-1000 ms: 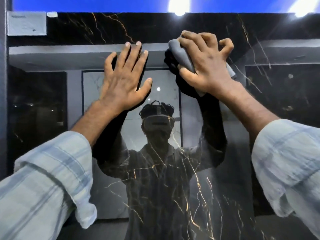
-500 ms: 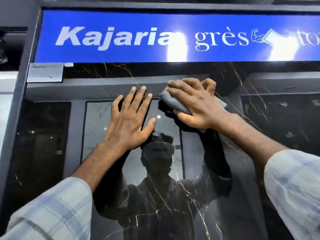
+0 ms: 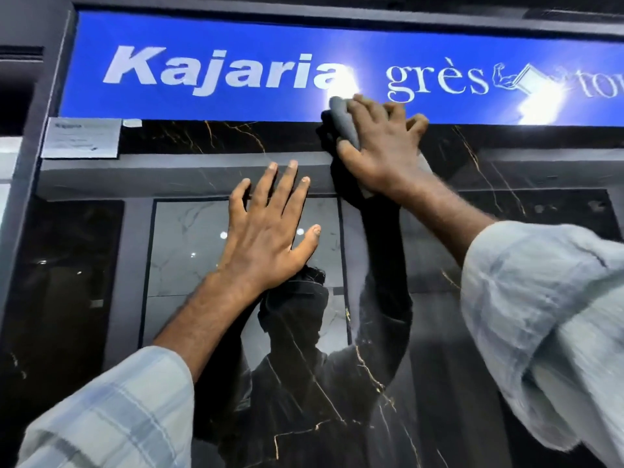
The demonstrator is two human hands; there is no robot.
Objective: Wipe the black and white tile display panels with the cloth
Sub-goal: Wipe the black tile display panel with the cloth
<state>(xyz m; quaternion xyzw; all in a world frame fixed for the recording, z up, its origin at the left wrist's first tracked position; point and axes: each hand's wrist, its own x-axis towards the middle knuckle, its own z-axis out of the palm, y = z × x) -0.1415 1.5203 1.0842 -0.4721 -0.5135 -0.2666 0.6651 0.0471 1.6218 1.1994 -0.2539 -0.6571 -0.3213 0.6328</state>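
The right hand (image 3: 378,146) gripped the grey cloth (image 3: 342,121) at the black panel's (image 3: 439,332) top edge, overlapping the blue sign (image 3: 219,103), while the left hand (image 3: 270,234) lay flat, fingers spread.

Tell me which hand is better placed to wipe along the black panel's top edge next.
Right. The right hand grips the grey cloth at the top edge of the black panel, where it meets the blue sign. The left hand lies flat lower on the panel, fingers spread, holding nothing.
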